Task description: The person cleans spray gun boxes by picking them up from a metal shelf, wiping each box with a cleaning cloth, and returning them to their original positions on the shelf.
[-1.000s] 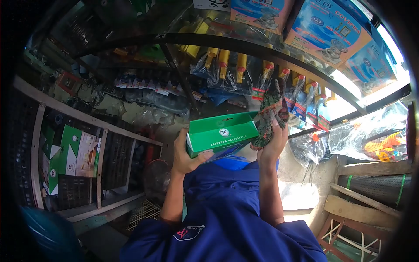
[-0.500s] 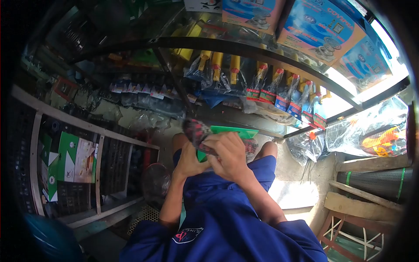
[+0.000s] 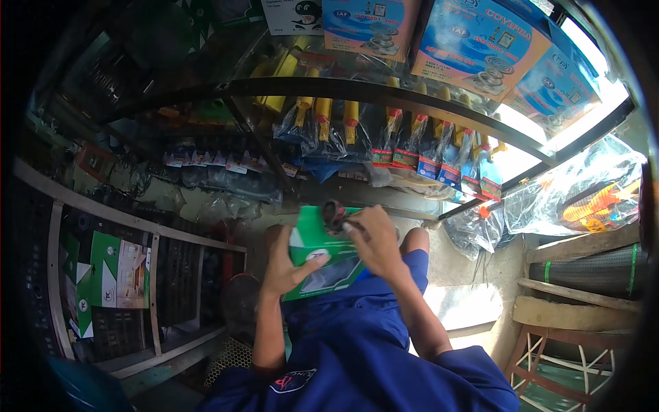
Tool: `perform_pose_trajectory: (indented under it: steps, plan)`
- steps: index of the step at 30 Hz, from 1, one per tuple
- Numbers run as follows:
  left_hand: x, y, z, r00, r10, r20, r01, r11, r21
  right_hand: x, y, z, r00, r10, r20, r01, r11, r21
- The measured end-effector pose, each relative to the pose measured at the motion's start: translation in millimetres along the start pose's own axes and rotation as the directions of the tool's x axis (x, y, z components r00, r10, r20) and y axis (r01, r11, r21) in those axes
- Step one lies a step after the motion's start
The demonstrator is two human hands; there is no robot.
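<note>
A green and white cardboard box [image 3: 312, 230] with a dark window-like panel is tilted above my lap. My left hand [image 3: 283, 264] grips it at the left side, thumb across the front near a round white logo. Against the box's upper part is a crumpled dark red and black patterned cloth [image 3: 333, 214], and my right hand [image 3: 377, 244] is closed on it. The right fingertips are partly hidden by the cloth.
Ahead, a metal rack [image 3: 295, 87] carries blue and orange boxes [image 3: 480, 44] above hanging yellow-handled packaged tools [image 3: 350, 123]. Shelving with another green box [image 3: 106, 271] stands left. On the right are plastic-wrapped goods [image 3: 583, 192] and a dark mesh roll [image 3: 583, 275].
The box has turned so its broad printed face now shows. The cloth has shifted from beside my left hand to the box's upper part, and my left hand has spread along the side.
</note>
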State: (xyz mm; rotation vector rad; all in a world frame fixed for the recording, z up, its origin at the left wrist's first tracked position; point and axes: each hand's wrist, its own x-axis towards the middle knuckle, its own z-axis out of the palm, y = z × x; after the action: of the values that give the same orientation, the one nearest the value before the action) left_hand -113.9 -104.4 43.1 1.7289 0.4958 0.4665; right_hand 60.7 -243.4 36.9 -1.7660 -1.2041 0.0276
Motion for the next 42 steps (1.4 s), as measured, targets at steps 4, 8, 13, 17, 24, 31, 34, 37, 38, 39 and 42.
perform_pose_trajectory:
  steps: [4,8,13,17,24,31,34,37,38,39,42]
  plan:
    - [11,15,22,0.995,0.001,0.095,-0.038,0.923,0.383,10,-37,12,0.992,0.031,-0.124,-0.01,0.986,0.166]
    - [12,-11,31,0.996,0.039,0.083,-0.046,0.995,0.084,17,-26,3,0.995,-0.091,-0.035,0.096,0.982,0.165]
    - [-2,-4,5,0.99,-0.14,-0.031,0.119,0.921,-0.371,2,18,-24,0.995,-0.096,-0.001,0.096,0.995,0.038]
    - [-9,-11,-1,0.964,-0.218,-0.153,0.094,0.816,-0.57,-20,47,-4,0.784,0.62,-0.026,-0.399,0.536,0.744]
    - [-8,-64,-1,0.915,-0.342,-0.212,0.076,0.664,-0.744,-65,38,18,0.643,0.73,0.232,-0.513,0.185,0.838]
    - [2,-42,12,0.831,-0.552,-0.069,0.22,0.441,-0.87,-59,27,-20,0.9,0.436,0.008,-0.312,0.631,0.711]
    - [-1,-54,29,0.839,-0.543,0.014,0.318,0.47,-0.823,-41,35,-33,0.94,0.338,-0.038,-0.247,0.756,0.606]
    - [-8,-75,38,0.856,-0.513,0.066,0.368,0.514,-0.775,-21,39,-43,0.959,0.243,-0.147,-0.138,0.851,0.507]
    - [-10,-80,40,0.859,-0.505,0.082,0.383,0.529,-0.757,-16,40,-46,0.959,0.212,-0.19,-0.098,0.872,0.479]
    - [-9,-76,44,0.867,-0.496,0.043,0.361,0.568,-0.74,-14,41,-49,0.961,0.214,-0.173,-0.117,0.886,0.449]
    - [-13,-61,47,0.936,-0.351,-0.042,0.218,0.666,-0.714,-12,31,-43,0.919,0.395,-0.011,-0.245,0.59,0.769]
